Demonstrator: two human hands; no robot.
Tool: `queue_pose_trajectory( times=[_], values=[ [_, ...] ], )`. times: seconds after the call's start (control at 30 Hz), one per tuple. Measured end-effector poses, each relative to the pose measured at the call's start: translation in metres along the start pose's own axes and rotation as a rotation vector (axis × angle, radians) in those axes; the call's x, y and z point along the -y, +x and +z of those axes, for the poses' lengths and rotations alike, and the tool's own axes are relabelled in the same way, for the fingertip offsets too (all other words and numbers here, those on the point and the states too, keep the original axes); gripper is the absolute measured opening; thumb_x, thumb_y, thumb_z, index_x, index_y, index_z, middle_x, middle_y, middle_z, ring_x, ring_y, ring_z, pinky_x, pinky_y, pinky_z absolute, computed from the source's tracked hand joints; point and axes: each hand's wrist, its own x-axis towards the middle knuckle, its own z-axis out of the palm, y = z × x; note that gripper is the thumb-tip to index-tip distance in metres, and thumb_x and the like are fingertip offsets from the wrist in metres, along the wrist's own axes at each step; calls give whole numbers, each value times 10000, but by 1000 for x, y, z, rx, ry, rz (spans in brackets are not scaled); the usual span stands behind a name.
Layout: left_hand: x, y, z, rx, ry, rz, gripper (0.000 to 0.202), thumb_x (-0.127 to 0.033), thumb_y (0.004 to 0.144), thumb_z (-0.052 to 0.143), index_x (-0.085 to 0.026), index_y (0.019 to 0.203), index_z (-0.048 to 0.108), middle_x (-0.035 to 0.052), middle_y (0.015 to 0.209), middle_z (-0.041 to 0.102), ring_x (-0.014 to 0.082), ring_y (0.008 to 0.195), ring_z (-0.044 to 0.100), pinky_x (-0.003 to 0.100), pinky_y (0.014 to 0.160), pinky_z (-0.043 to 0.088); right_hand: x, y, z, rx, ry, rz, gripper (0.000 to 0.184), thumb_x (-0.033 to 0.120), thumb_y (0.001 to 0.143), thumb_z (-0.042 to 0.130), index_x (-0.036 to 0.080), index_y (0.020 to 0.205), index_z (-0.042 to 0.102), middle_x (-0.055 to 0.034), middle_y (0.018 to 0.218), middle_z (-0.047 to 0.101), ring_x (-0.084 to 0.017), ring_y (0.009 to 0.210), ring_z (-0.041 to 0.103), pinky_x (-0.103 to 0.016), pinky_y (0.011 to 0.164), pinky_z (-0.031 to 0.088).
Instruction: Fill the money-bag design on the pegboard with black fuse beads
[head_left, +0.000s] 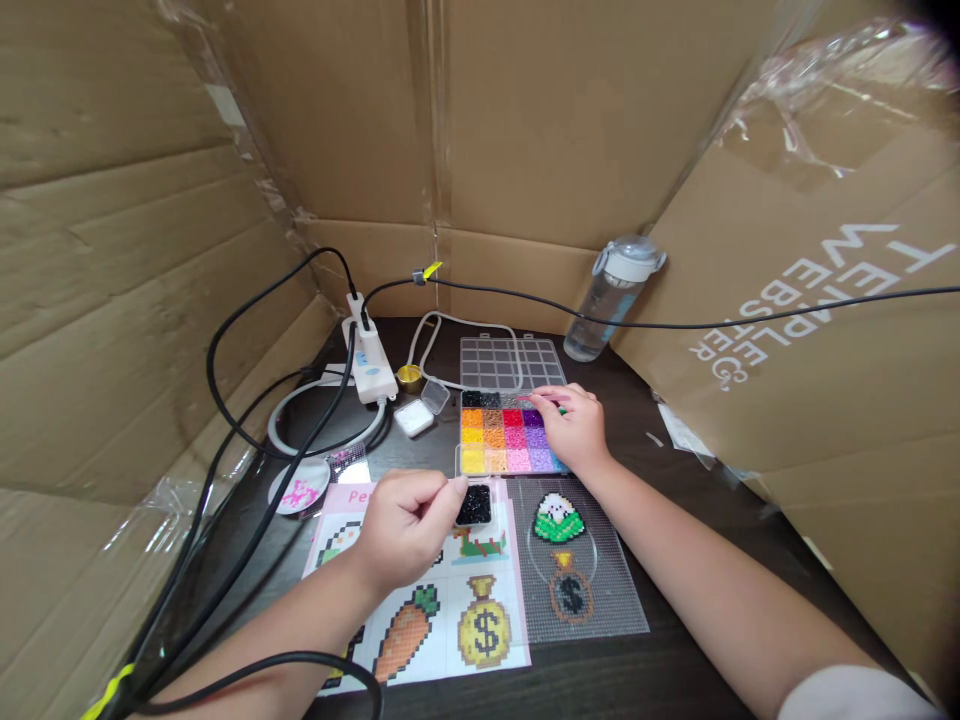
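Note:
My left hand is closed, its thumb and finger gripping the edge of a small clear box of black beads above the printed pattern sheet. My right hand pinches thin pink tweezers over the upper right compartments of a divided bead case, whose tips are too small to make out. Right of the sheet lies a clear pegboard. On it are a white-and-green rice ball bead figure and a partly filled money bag bead figure.
The case's clear lid lies open behind it. A small box of white beads, a gold cup and a dish of pink beads stand left. Around are a power strip, black cables, a water bottle and cardboard walls.

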Motion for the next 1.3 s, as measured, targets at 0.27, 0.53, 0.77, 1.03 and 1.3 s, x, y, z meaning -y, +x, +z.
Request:
queue_pose_trajectory(
  times=[0.27,0.53,0.77,1.03,1.3],
  values=[
    [1,-1,0,1,4,3,466,-168,905,503,-157,529,227,-52,486,181,41,425,232,204,422,210,1,0,-1,22,0,8,154,249,845,662,267,751,782,-11,804,787,-197,739,667,-371,785,485],
    [0,0,0,3,3,-4,475,-185,907,499,-162,524,220,-54,480,184,44,424,233,207,415,212,1,0,-1,50,-13,28,161,268,852,656,267,759,788,-8,815,789,-192,756,667,-363,795,467],
    [1,-2,1,9,5,-15,474,-197,910,495,-170,528,215,-51,485,176,48,423,227,219,415,210,3,1,-2,61,-5,42,165,275,855,653,273,762,789,-11,811,788,-193,753,669,-368,806,485],
    [0,-1,0,9,16,6,463,-182,906,494,-165,540,212,-49,493,178,45,429,227,212,421,203,1,1,-1,23,19,45,143,267,841,672,261,756,787,-19,802,785,-197,745,677,-366,788,504],
    [-1,-1,1,18,15,6,466,-180,906,494,-165,534,213,-50,490,179,46,425,229,215,422,206,2,1,0,36,43,41,154,263,850,654,269,780,792,-15,829,789,-193,763,678,-362,802,516]
  ],
)
